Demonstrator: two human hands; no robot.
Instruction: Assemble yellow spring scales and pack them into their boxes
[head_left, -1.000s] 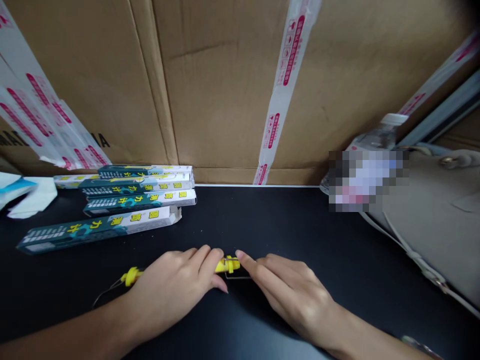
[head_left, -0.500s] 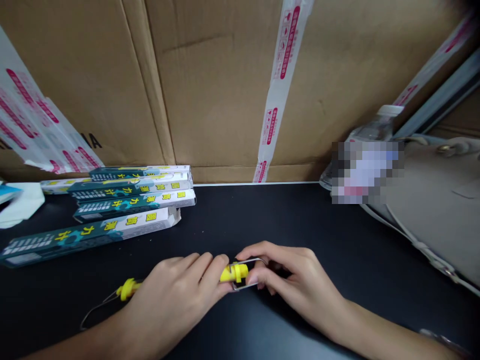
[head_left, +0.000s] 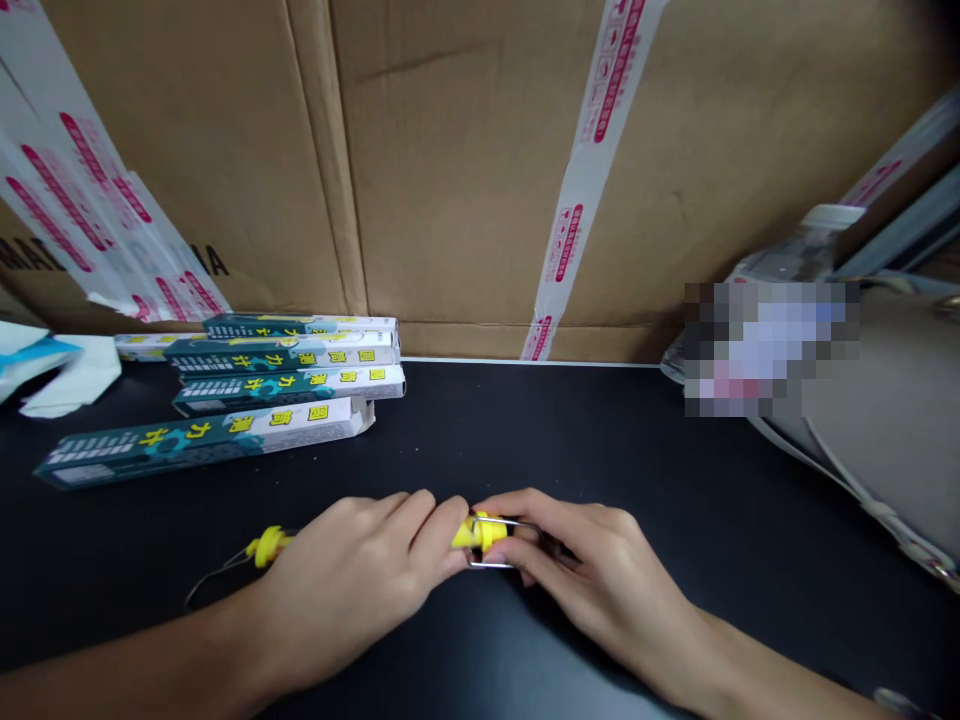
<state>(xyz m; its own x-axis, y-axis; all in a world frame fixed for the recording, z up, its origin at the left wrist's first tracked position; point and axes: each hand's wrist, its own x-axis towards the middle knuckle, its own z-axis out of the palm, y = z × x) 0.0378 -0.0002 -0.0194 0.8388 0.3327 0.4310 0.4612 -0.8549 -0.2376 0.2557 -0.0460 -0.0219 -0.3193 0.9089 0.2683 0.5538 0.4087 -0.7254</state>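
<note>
A long tool with yellow ends (head_left: 480, 531) lies across the black table (head_left: 600, 460). My left hand (head_left: 360, 580) is wrapped over its body, hiding the middle; one yellow end (head_left: 267, 546) and a thin wire hook stick out to the left. My right hand (head_left: 585, 570) is closed in a pinch on the metal wire loop (head_left: 504, 545) at the tool's right end, next to the yellow cap.
Several long teal and white boxes (head_left: 247, 400) lie at the back left. White paper (head_left: 60, 370) is at the far left edge. A wall of taped cardboard cartons (head_left: 465, 170) stands behind. A beige bag (head_left: 870, 420) and a water bottle (head_left: 810, 245) lie at the right.
My right hand went from flat with a finger pointing at the yellow end to a pinch on the wire loop. My left hand stayed over the tool.
</note>
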